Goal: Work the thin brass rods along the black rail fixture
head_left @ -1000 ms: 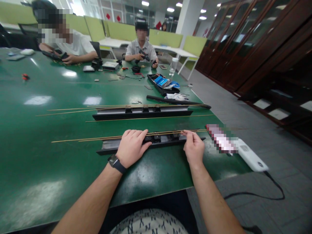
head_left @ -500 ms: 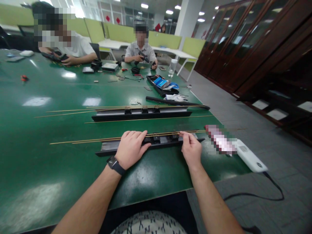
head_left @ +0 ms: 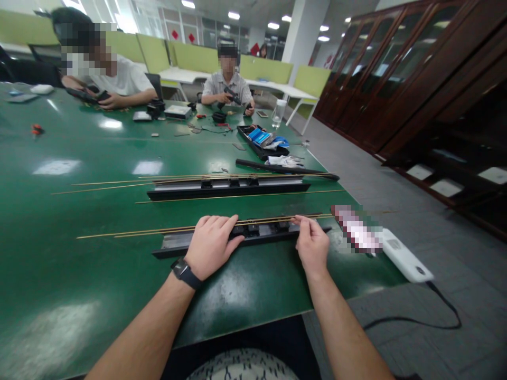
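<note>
In the head view, my left hand (head_left: 209, 246) lies across a black-edged metal channel (head_left: 171, 244), its fingers over the far side and its thumb on the near edge. Long thin brass-coloured rods (head_left: 134, 233) run lengthwise along that channel, passing beneath my left fingers and sticking out at both ends. My right hand (head_left: 312, 245) pinches one of the rods near the channel's right end. Small black blocks (head_left: 252, 228) sit inside the channel between my hands. How firmly the left fingers press is hidden.
A second channel (head_left: 227, 192) with rods lies farther back. Beyond it are a black bar (head_left: 317, 174), white gloves (head_left: 284, 161) and a black tray (head_left: 259, 150) of blue packs. At right, a blurred phone (head_left: 356, 227) touches a white corded device (head_left: 406, 256). Two people sit across the green table (head_left: 99, 295).
The view has shifted slightly, moving the table's contents a little left and down. Both hands keep nearly the same place on the channel and rods.
</note>
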The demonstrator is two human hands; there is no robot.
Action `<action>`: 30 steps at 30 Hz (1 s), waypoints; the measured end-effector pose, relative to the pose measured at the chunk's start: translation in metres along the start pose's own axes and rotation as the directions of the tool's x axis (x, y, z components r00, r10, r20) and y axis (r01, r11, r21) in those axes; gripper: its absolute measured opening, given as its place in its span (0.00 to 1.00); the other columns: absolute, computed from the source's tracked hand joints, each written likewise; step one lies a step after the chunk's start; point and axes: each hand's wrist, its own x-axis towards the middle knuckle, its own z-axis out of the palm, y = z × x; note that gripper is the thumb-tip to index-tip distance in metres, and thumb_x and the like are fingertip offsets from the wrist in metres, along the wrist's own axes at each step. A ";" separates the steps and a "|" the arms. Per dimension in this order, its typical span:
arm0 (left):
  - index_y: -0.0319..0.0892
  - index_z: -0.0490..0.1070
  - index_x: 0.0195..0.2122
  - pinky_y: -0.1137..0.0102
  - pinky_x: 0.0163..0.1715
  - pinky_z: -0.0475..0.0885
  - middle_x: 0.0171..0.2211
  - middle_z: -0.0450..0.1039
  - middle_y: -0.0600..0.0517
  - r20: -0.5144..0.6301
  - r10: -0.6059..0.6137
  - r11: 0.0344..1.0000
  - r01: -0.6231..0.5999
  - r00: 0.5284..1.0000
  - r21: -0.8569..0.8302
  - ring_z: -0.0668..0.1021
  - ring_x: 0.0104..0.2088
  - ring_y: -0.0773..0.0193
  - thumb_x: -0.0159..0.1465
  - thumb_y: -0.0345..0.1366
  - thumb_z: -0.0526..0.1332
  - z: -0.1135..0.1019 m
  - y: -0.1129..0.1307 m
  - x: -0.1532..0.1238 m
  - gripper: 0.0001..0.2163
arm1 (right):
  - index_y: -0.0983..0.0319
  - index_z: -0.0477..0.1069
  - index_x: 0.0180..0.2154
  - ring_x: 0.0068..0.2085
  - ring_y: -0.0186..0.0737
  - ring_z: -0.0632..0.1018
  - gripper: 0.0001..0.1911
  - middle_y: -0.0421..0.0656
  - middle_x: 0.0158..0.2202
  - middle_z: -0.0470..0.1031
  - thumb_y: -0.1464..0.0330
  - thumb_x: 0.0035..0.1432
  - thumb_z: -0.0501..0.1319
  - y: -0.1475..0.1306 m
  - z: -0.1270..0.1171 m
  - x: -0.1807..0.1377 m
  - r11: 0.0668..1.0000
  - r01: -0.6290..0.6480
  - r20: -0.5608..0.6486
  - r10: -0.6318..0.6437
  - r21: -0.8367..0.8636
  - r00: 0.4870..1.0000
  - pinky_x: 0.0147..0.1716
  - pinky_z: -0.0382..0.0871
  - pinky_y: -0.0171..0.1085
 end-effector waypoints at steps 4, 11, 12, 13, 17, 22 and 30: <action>0.40 0.72 0.60 0.53 0.52 0.69 0.50 0.80 0.42 0.002 0.000 1.000 0.000 1.000 0.006 0.79 0.51 0.48 0.71 0.47 0.61 0.000 0.000 0.000 0.21 | 0.61 0.81 0.46 0.38 0.45 0.86 0.24 0.48 0.42 0.86 0.50 0.69 0.56 -0.001 0.000 0.000 1.000 -0.003 -0.001 0.003 0.000 1.000 0.35 0.79 0.40; 0.42 0.72 0.60 0.53 0.52 0.68 0.50 0.80 0.43 0.003 0.000 1.000 0.000 1.000 0.013 0.80 0.51 0.48 0.71 0.47 0.62 0.001 -0.001 0.000 0.21 | 0.61 0.81 0.45 0.38 0.46 0.86 0.24 0.48 0.41 0.86 0.51 0.69 0.55 -0.002 -0.001 0.001 1.000 -0.009 0.011 0.009 -0.013 1.000 0.35 0.79 0.40; 0.42 0.72 0.60 0.53 0.52 0.68 0.50 0.81 0.43 0.004 0.000 1.000 0.000 1.000 0.016 0.80 0.51 0.48 0.71 0.47 0.62 0.001 0.000 0.000 0.21 | 0.61 0.81 0.45 0.38 0.45 0.85 0.24 0.48 0.41 0.86 0.51 0.69 0.55 -0.002 -0.001 0.001 1.000 -0.010 0.014 0.010 -0.015 1.000 0.35 0.79 0.40; 0.41 0.72 0.60 0.53 0.52 0.68 0.50 0.81 0.43 0.005 0.000 1.000 0.000 1.000 0.018 0.80 0.51 0.48 0.71 0.47 0.62 0.001 0.000 0.000 0.21 | 0.61 0.81 0.45 0.38 0.45 0.85 0.24 0.48 0.41 0.86 0.51 0.69 0.55 -0.002 -0.001 0.001 1.000 -0.010 0.017 0.010 -0.018 1.000 0.36 0.79 0.40; 0.41 0.71 0.60 0.53 0.53 0.68 0.50 0.81 0.43 0.007 -0.005 1.000 0.005 1.000 0.018 0.80 0.51 0.48 0.71 0.46 0.62 0.000 0.001 0.000 0.21 | 0.60 0.81 0.45 0.38 0.45 0.85 0.23 0.48 0.42 0.85 0.51 0.69 0.55 -0.002 -0.002 0.001 1.000 0.002 0.030 -0.001 -0.016 1.000 0.36 0.79 0.40; 0.41 0.72 0.60 0.52 0.54 0.67 0.50 0.81 0.43 0.006 -0.013 1.000 0.013 1.000 0.012 0.80 0.51 0.49 0.71 0.47 0.62 -0.001 0.001 -0.001 0.21 | 0.61 0.81 0.46 0.39 0.45 0.85 0.23 0.48 0.42 0.85 0.52 0.69 0.56 -0.003 -0.001 -0.001 1.000 0.012 0.053 -0.012 -0.009 0.999 0.37 0.80 0.40; 0.42 0.71 0.60 0.53 0.53 0.67 0.51 0.80 0.43 0.013 -0.007 1.000 0.007 1.000 0.021 0.79 0.51 0.48 0.72 0.48 0.60 -0.001 0.000 0.000 0.21 | 0.61 0.81 0.46 0.38 0.46 0.85 0.25 0.49 0.42 0.86 0.50 0.69 0.56 -0.005 -0.001 -0.003 1.000 0.015 0.075 -0.016 0.007 0.997 0.35 0.81 0.41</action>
